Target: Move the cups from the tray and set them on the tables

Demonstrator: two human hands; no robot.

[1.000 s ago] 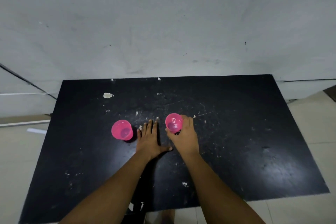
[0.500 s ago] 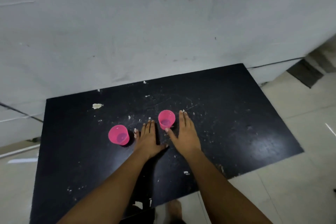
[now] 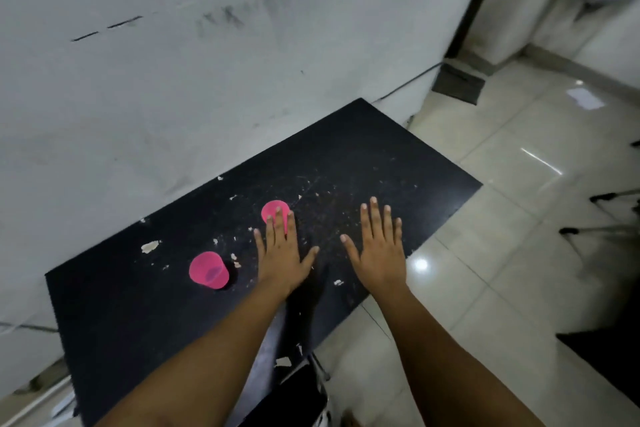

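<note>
Head view: both cups stand upright on black table (image 3: pixel 363 156). Far cup (image 3: pixel 273 210) just beyond left hand (image 3: pixel 281 253) fingertips; near cup (image 3: pixel 209 270) lower left. Right hand (image 3: pixel 379 250) farther. Both grips flat, empty.

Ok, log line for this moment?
left hand open | right hand open | two pink cups upright on black table

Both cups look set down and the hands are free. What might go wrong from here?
The left hand hangs flat with its fingertips overlapping the farther pink plastic cup; drawing back carelessly might tip it. The nearer pink plastic cup stands apart from both hands and looks safe. No tray is in view, so turning to find it could swing an arm across the black table.
</note>
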